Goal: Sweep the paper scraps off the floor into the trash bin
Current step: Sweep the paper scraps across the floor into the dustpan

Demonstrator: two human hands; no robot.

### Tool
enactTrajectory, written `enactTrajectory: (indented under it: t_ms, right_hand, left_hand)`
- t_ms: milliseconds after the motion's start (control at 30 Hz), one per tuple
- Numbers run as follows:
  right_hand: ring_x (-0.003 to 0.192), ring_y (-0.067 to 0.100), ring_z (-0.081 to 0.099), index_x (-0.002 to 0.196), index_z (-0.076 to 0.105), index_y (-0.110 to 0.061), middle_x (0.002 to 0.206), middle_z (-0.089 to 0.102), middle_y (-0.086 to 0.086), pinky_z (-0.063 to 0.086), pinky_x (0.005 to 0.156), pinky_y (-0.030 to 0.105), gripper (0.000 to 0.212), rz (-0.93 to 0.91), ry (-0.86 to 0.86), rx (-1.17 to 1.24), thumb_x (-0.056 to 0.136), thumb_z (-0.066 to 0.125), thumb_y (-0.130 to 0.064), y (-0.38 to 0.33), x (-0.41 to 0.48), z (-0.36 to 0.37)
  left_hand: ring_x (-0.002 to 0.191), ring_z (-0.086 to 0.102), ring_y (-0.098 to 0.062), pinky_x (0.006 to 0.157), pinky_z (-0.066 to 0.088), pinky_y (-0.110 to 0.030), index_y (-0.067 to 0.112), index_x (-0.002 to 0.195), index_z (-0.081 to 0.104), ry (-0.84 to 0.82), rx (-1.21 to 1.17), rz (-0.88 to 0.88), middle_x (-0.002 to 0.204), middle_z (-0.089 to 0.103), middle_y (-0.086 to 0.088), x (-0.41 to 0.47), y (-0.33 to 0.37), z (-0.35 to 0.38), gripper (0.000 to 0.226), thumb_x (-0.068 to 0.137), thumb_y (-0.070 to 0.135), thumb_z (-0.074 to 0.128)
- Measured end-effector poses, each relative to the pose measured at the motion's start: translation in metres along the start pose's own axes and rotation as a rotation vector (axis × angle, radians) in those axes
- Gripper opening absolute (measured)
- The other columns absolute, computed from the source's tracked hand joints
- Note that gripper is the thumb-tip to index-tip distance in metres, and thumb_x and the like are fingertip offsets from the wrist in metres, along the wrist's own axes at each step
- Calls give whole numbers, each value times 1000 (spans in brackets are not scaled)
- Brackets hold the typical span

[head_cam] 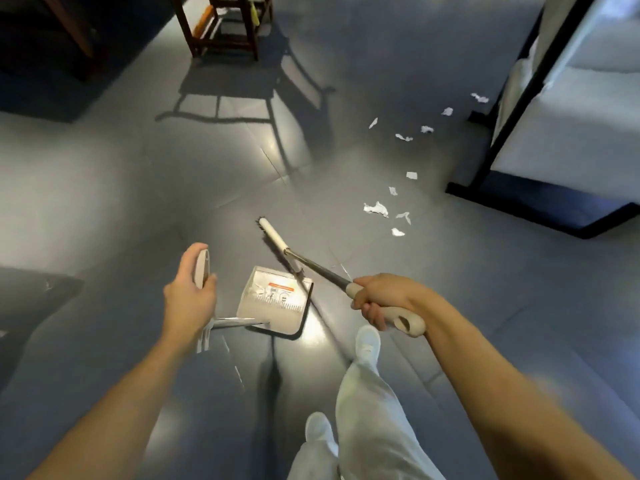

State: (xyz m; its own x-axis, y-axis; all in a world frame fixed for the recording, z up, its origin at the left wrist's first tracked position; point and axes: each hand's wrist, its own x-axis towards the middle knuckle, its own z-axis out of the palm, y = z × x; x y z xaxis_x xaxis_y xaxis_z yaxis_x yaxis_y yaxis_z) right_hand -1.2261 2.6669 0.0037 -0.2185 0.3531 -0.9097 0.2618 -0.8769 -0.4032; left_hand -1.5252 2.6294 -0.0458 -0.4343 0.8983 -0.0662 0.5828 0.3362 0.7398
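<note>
While fingers (pixel 210 283) of L hand (pixel 188 297) hold dustpan (pixel 258 311), R hand (pixel 384 296) broom (pixel 277 241), white torn paper scraps (pixel 375 208) lie scattered.

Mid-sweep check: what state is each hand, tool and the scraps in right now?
left hand: grips the dustpan by its grip.
right hand: grips the broom by its grip.
broom: head down at the dustpan's far edge.
dustpan: resting on the floor.
paper scraps: scattered on the floor beyond the broom, unswept.
trash bin: not in view.
</note>
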Motion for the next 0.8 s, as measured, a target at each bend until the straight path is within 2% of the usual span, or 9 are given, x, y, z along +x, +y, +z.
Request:
enactTrajectory:
  t_ms: [67, 167, 300, 400, 500, 600, 667, 733, 800]
  right_hand:
    - [29, 5, 35, 124, 53, -4, 45, 43, 2, 32, 34, 11, 34, -60, 62, 32, 92, 46, 2, -12, 3, -28]
    - [28, 6, 35, 97, 54, -5, 44, 42, 3, 31, 33, 12, 11, -96, 130, 96, 92, 47, 2, -32, 12, -80]
    - [30, 9, 35, 80, 47, -11, 50, 42, 4, 30, 34, 16, 14, -123, 262, 60, 90, 47, 0, -63, 34, -163]
    - [34, 8, 43, 80, 48, -15, 60, 45, 4, 36, 39, 20, 16, -153, 356, -24, 87, 49, -1, -85, 53, -227]
    - [47, 16, 44, 88, 54, -8, 51, 49, 4, 38, 54, 28, 2, -117, 402, -98, 87, 52, -7, -101, 69, -274]
    - [48, 13, 44, 88, 50, -10, 58, 48, 2, 39, 46, 23, 7, -110, 425, -132, 86, 52, -3, -111, 87, -307]
    - [42, 11, 46, 75, 49, -7, 53, 49, 2, 39, 39, 18, 13, -68, 413, -173, 84, 52, 3, -118, 96, -319]
    - [40, 14, 46, 69, 48, -5, 46, 49, 5, 39, 42, 21, 18, -1, 401, -139, 85, 50, 3, -123, 104, -325]
    - [40, 14, 44, 74, 49, -5, 47, 49, 5, 38, 43, 24, 17, 31, 375, -65, 89, 45, -2, -127, 111, -321]
  left_hand:
    - [90, 46, -27, 79, 35, -31, 36, 125, 45, -28, 1, 57, 106, 53, 2, 19, 28, 29, 43, 92, 10, 54]
    - [89, 47, -28, 79, 35, -32, 31, 129, 45, -102, 29, 133, 106, 52, 4, 51, 74, 79, 44, 92, 8, 53]
    - [75, 50, -34, 70, 34, -32, 29, 131, 43, -210, 92, 214, 85, 58, -6, 103, 133, 150, 46, 92, 7, 51]
    - [72, 49, -31, 69, 35, -33, 34, 131, 39, -270, 132, 257, 75, 54, -6, 140, 171, 198, 47, 93, 10, 50]
    - [73, 51, -28, 70, 38, -33, 44, 126, 34, -340, 129, 269, 79, 56, -3, 168, 202, 239, 48, 93, 12, 48]
    - [80, 51, -28, 75, 38, -32, 43, 129, 33, -386, 130, 290, 92, 58, -3, 187, 226, 275, 49, 94, 12, 48]
    - [77, 53, -26, 74, 38, -31, 41, 130, 35, -394, 111, 285, 90, 59, -4, 198, 239, 296, 50, 93, 11, 48]
    - [74, 53, -26, 71, 37, -29, 41, 129, 36, -396, 86, 282, 84, 58, -5, 212, 254, 316, 51, 92, 9, 49]
    - [75, 52, -27, 71, 36, -28, 40, 130, 38, -407, 82, 274, 83, 58, -6, 227, 269, 331, 51, 91, 8, 49]
